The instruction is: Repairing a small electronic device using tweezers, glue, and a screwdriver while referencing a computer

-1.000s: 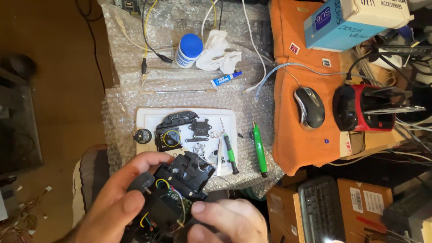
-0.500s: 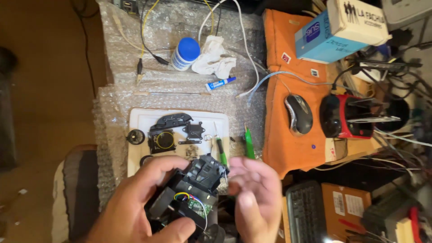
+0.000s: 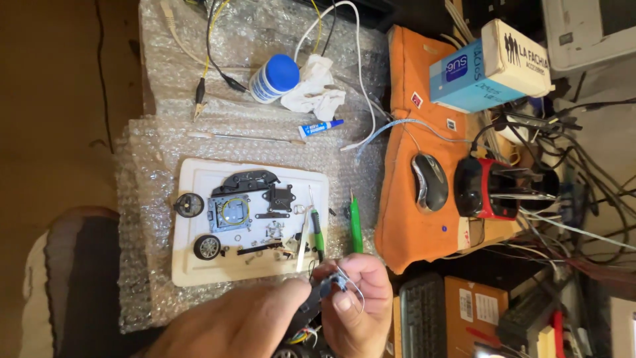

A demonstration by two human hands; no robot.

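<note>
Fig.: your right hand point(image 3: 354, 301) is pinching a small blue wired part point(image 3: 329, 285), fingers closed; your left hand point(image 3: 248, 325) is gripping the black assembly point(image 3: 301, 328) w/ coloured wires, bottom edge. Risk: tugging could snap thin leads.

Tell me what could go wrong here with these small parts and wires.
1. The right hand pinches a small wired part; a tug could snap its thin wires.
2. Loose bits on the white tray lie close to the hands and could be knocked off.
3. The black wheel sits at the tray edge and may roll away.
</note>
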